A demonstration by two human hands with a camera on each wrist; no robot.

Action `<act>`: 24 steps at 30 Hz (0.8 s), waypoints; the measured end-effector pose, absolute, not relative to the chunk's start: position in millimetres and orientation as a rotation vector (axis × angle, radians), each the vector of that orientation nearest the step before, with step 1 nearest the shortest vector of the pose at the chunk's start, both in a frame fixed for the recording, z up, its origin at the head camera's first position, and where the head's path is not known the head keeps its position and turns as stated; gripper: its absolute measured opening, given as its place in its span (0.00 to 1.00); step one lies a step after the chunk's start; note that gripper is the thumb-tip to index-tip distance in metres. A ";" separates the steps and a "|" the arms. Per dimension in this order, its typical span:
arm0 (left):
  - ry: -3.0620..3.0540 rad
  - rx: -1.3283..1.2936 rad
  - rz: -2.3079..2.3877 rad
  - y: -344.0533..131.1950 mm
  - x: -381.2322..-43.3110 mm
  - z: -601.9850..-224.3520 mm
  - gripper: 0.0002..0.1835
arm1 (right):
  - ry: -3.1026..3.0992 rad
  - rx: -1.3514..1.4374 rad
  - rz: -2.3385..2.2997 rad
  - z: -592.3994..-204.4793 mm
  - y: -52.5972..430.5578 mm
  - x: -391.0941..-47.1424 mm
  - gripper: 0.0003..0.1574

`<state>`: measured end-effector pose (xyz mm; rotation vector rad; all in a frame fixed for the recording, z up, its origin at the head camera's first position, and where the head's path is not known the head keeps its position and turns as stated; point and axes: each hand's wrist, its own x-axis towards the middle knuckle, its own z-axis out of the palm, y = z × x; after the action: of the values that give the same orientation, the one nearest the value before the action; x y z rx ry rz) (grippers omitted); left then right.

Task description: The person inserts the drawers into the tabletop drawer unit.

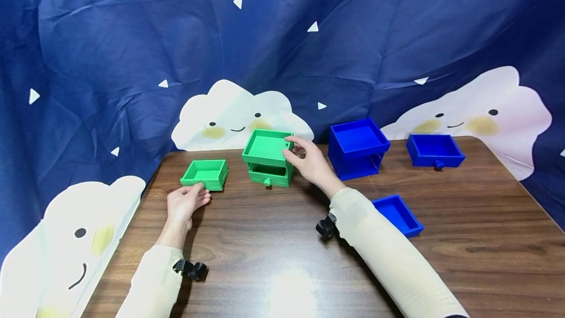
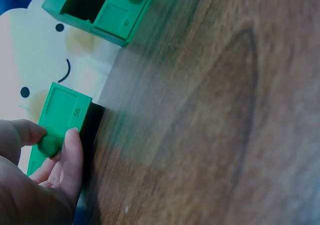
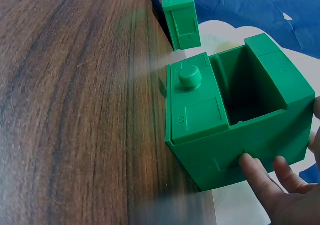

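My left hand [image 1: 183, 205] pinches the round knob [image 2: 48, 145] of a small green drawer [image 1: 204, 173] at the table's left side; whether that drawer touches the table I cannot tell. To its right stands a green drawer cabinet [image 1: 268, 158] with a shallow tray top. Its upper slot gapes open, while a drawer with a knob [image 3: 190, 77] fills the lower slot. My right hand [image 1: 309, 161] grips the cabinet's right side, with fingers against the side wall and others over the top rim. Part of that hand is cut off in the right wrist view.
A blue cabinet [image 1: 358, 148] without drawers stands right of the green one. One blue drawer [image 1: 434, 150] lies at the back right, another blue drawer [image 1: 399, 215] beside my right forearm. Behind the wooden table [image 1: 247, 239] hangs a blue cloth [image 1: 273, 53] with clouds.
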<state>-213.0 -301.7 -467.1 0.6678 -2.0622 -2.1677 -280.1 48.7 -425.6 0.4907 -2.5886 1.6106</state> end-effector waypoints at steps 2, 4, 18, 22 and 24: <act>-2.053 0.669 -2.175 -301.6 -212.1 -467.1 0.09 | -2.590 0.489 1.616 -424.4 48.6 -279.8 0.30; -2.042 0.667 -2.180 -301.4 -211.4 -467.1 0.09 | -2.590 0.489 1.615 -423.9 48.7 -279.8 0.30; -1.988 0.603 -2.234 -297.0 -202.2 -465.1 0.09 | -2.605 0.476 1.608 -423.2 50.3 -277.3 0.30; -1.976 0.589 -2.249 -296.1 -199.5 -463.1 0.09 | -2.611 0.476 1.602 -422.3 49.6 -277.4 0.30; -1.973 0.583 -2.253 -295.5 -198.3 -461.9 0.10 | -2.610 0.479 1.597 -422.0 48.9 -277.7 0.29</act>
<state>-198.3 -295.5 -461.9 0.5830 -1.9726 -2.2528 -277.7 48.9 -422.0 0.4786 -2.6095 1.5967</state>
